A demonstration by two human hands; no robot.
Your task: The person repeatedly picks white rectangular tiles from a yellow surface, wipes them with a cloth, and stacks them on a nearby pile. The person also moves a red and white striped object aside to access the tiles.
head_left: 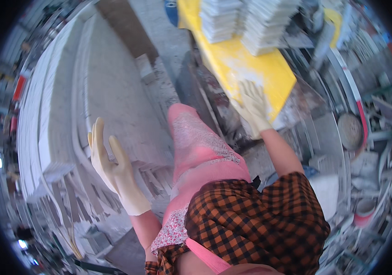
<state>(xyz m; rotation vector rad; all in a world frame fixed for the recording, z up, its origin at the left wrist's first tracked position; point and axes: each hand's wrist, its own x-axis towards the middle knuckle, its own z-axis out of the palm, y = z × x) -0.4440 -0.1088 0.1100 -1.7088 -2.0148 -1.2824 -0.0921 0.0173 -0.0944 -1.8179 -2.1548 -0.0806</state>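
Observation:
A cream rubber glove covers my left hand (109, 160), which is raised with its fingers apart and holds nothing. It is nearest to a leaning stack of pale grey-white stone slabs (113, 78); whether it touches them I cannot tell. My right hand (252, 103), gloved the same way, lies with fingers stretched out on or just over a yellow sheet (278, 85) dusted with white powder. Beyond that hand, stacks of thin white tiles (262, 27) stand on the yellow sheet.
A brown board (129, 30) lies behind the slabs. To the right are a round grey disc (350, 130), a red-and-white curved rail (360, 110) and a pink-and-white bucket (364, 211). Slab edges and strips stick out at the lower left. My pink apron (205, 151) hangs between my arms.

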